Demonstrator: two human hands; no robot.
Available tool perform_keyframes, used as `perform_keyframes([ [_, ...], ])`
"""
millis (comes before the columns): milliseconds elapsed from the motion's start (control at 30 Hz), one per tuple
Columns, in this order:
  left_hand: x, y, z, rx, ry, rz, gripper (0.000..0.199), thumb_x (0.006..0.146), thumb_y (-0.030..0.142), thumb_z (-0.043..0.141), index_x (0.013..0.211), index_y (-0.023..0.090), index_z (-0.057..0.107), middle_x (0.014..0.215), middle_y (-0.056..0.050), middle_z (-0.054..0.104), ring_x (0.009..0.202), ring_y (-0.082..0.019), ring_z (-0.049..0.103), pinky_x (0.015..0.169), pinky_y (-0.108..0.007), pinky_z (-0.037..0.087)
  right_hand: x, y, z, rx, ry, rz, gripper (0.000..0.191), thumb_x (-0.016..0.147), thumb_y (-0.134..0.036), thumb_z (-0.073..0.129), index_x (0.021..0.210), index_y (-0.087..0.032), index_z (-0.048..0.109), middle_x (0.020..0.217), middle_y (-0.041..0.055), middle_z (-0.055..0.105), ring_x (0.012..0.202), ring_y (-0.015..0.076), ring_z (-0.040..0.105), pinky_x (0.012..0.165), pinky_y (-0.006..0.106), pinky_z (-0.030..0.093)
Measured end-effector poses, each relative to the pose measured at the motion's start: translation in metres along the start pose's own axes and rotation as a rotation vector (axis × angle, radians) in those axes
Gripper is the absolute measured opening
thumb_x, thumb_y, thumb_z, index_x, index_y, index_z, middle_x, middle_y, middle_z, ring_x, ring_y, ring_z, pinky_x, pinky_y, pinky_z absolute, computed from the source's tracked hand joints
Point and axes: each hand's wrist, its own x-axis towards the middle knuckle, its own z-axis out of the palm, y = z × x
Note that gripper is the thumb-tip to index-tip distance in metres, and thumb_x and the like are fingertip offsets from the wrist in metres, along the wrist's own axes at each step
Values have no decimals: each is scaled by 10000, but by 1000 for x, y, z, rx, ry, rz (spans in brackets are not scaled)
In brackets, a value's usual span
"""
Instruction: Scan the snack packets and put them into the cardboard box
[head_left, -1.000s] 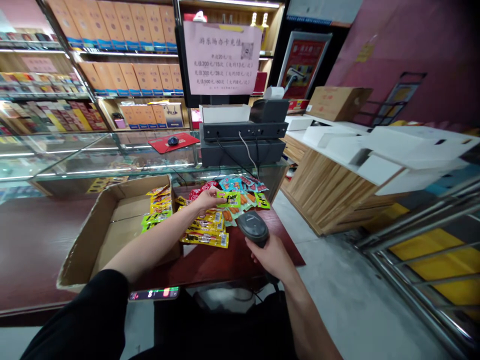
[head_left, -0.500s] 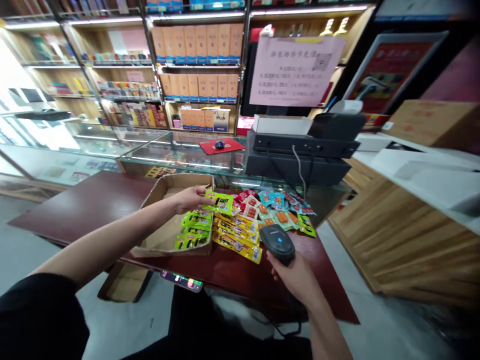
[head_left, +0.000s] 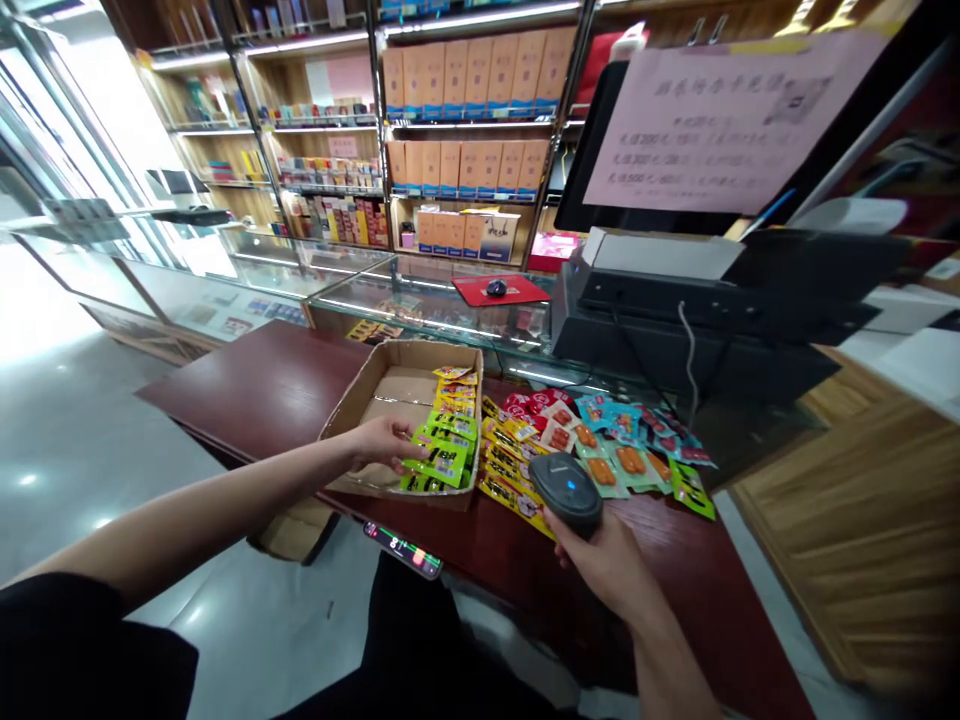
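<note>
My left hand (head_left: 379, 443) is over the open cardboard box (head_left: 352, 400), its fingers pinching the edge of a green snack packet (head_left: 442, 463). Under and beside that packet, more green packets and a column of yellow packets (head_left: 456, 388) lie along the box's right side. My right hand (head_left: 600, 560) grips a dark barcode scanner (head_left: 566, 490) with a small blue light on top. The scanner is above the table, close to the long yellow packets (head_left: 510, 470) lying right of the box. Beyond it spread red, blue and orange-pictured packets (head_left: 630, 460), with one green packet (head_left: 691, 489) at the right.
A phone (head_left: 403, 549) lies at the front edge of the dark red table (head_left: 255, 375). Behind are a glass counter (head_left: 420, 300), a mouse (head_left: 496, 287) on a red pad and a black register (head_left: 637, 320). Another cardboard box (head_left: 291, 530) sits below the table.
My left hand has brought the green packet from above the box's right edge down into the box. My right hand still holds the scanner. The view has turned left.
</note>
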Motion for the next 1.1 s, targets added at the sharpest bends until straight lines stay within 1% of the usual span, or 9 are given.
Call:
perform_keyframes([
  [133,5,-5,2,112,55,38,417,439,366,921,667,152,644,725,-36,724,512,-111,603,453,-200,474,2,2,5,27,-5,5,302,747,-494,641,811,-202,608,542,22,675,489,222,666,493,303,513],
  [300,5,-1,0,222,74,115,440,455,427,902,630,156,602,569,12,632,483,-109,582,423,-181,441,2,2,4,7,-1,2,292,756,-491,642,797,-206,595,524,13,660,486,217,656,488,300,501],
  [467,6,14,-7,287,97,212,400,492,414,890,689,149,665,604,-15,654,540,-131,606,416,-185,449,-1,5,1,15,7,-14,284,773,-485,638,803,-206,591,550,14,668,500,212,657,491,295,494],
  [567,11,27,3,278,72,266,390,512,393,886,729,149,673,662,-29,680,565,-135,622,434,-192,463,-4,11,-3,36,13,-10,277,777,-475,640,818,-206,588,557,12,667,501,210,659,487,289,491],
  [667,24,39,33,280,15,327,387,531,395,879,746,157,664,660,-23,671,561,-134,617,445,-202,468,-8,20,-13,73,47,7,266,777,-454,645,854,-208,580,561,4,665,488,206,654,482,284,494],
  [767,43,46,75,316,-69,396,379,551,412,867,757,167,663,658,-18,667,534,-130,592,455,-222,471,-16,31,-26,79,92,11,253,785,-438,639,867,-205,585,570,4,670,492,203,654,484,282,496],
  [833,59,48,106,379,-116,462,363,564,413,857,769,172,679,705,-29,689,559,-135,601,491,-233,479,-23,37,-36,72,130,43,263,784,-446,638,857,-198,594,562,10,668,486,204,651,473,281,490],
  [1000,93,48,178,721,-194,719,297,611,378,813,823,190,725,782,-31,705,713,-177,644,654,-255,487,-43,46,-57,62,209,135,263,773,-445,643,832,-191,609,552,17,668,480,197,650,474,274,493],
  [1100,104,46,210,972,-207,814,403,605,373,815,961,202,735,944,-77,708,909,-256,646,811,-320,484,-52,52,-66,77,252,180,243,761,-427,652,824,-196,611,545,18,668,469,199,653,459,271,493],
])
